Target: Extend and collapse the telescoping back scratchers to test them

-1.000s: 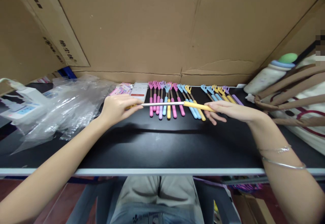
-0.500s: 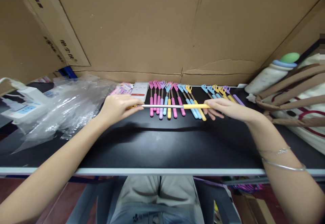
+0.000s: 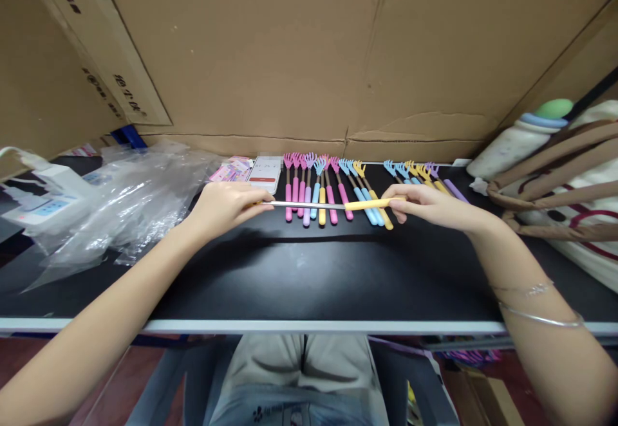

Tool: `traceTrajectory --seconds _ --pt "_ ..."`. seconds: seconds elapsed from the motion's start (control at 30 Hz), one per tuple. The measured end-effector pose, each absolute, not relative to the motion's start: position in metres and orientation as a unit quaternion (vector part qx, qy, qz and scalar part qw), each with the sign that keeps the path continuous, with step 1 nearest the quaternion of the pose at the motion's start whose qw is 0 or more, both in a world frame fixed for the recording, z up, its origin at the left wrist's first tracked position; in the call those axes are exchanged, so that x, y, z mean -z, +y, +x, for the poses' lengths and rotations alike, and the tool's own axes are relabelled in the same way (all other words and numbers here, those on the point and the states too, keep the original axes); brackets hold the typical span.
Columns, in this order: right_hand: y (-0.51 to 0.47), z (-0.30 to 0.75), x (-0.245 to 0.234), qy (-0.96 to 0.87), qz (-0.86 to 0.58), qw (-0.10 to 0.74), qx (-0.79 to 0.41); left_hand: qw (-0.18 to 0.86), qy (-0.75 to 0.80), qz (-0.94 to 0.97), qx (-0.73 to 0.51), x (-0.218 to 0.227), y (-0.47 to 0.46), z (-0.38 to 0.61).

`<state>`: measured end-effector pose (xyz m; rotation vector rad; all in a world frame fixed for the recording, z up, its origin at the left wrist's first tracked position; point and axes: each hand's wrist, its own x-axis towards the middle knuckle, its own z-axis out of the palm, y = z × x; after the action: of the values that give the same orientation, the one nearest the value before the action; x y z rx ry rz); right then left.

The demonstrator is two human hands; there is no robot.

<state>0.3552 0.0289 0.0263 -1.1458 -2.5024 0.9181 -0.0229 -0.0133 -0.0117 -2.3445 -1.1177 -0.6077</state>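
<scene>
A yellow-handled scratcher (image 3: 347,206) is held near-level above the table (image 3: 309,287), near centre. Its nine o'clock end, mostly hidden, is pinched in the closed left hand (image 3: 230,204); its handle, toward three o'clock, is gripped between thumb and fingers of the right hand (image 3: 427,206). Other scratchers (image 3: 315,193) are laid beyond, toward twelve o'clock. Plastic bags (image 3: 140,204) are heaped at nine o'clock.

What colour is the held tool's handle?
The handle is yellow, best seen in the head view.
</scene>
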Motion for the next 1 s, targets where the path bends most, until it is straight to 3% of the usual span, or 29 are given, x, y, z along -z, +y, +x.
traceTrajectory --seconds 0.4,1.0 --pt "0.028 0.358 -0.02 -0.846 -0.368 0.082 -0.377 0.203 -0.443 -0.847 0.21 0.014 -0.012 -0.021" --pt "0.031 0.36 -0.018 -0.872 -0.349 0.061 -0.338 0.163 -0.435 -0.86 0.21 0.013 -0.013 -0.023"
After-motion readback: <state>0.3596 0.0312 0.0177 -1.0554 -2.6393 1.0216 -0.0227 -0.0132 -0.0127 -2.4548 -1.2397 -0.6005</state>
